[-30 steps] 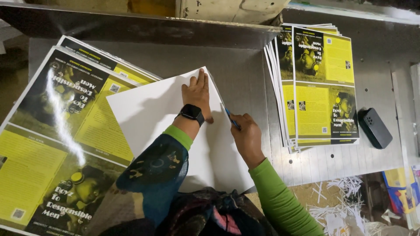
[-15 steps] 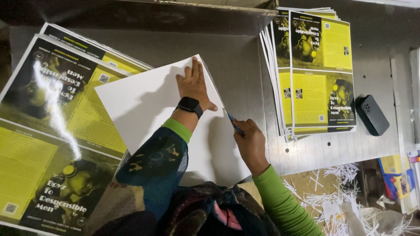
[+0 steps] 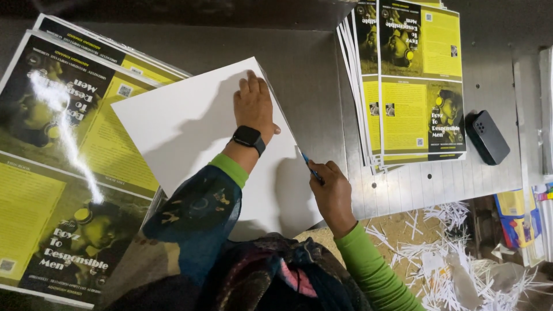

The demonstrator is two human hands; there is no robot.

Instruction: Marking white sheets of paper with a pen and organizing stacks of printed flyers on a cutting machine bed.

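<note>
left hand (image 3: 253,106) flat on smooth white sheet (image 3: 190,126); right hand (image 3: 331,193) gripping blue blade (image 3: 308,164)

Printed sheets (image 3: 63,173) at nine o'clock run off the left edge. The blue tool (image 3: 311,167) is mostly concealed inside the right hand (image 3: 331,196); type undeterminable.

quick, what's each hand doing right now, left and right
Left hand: open, flat on the white sheet.
Right hand: closed around a blue cutter at the sheet's edge.
</note>
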